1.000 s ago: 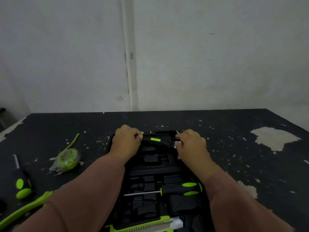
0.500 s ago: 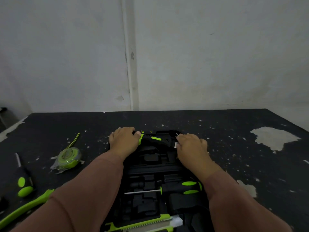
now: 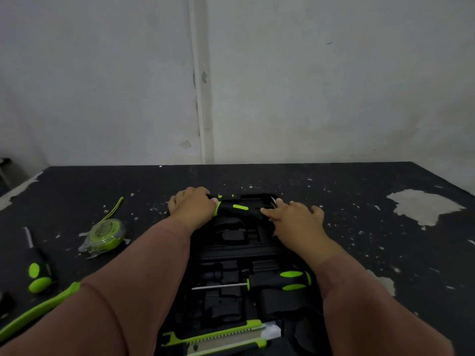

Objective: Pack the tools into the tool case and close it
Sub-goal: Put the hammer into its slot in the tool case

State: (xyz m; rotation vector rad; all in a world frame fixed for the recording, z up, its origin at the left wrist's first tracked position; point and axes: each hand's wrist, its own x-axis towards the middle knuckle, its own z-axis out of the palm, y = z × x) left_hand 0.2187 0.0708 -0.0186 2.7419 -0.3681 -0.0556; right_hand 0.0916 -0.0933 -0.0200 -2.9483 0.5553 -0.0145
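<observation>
Forearms stretch over the open tool case (image 3: 232, 253). Left hand (image 3: 192, 208) curls round one end of the black-and-green tool (image 3: 237, 208) between the fingertips, at the case's far edge — right hand (image 3: 293, 218) presses the other with straight fingers.

Wears long reddish-brown sleeves: left sleeve (image 3: 133, 291) from the lower left of the frame, right sleeve (image 3: 372, 304) from the lower right. Plain fabric, softly creased, ending at the wrists. Bare left hand (image 3: 192, 209) and right hand (image 3: 293, 222).
</observation>
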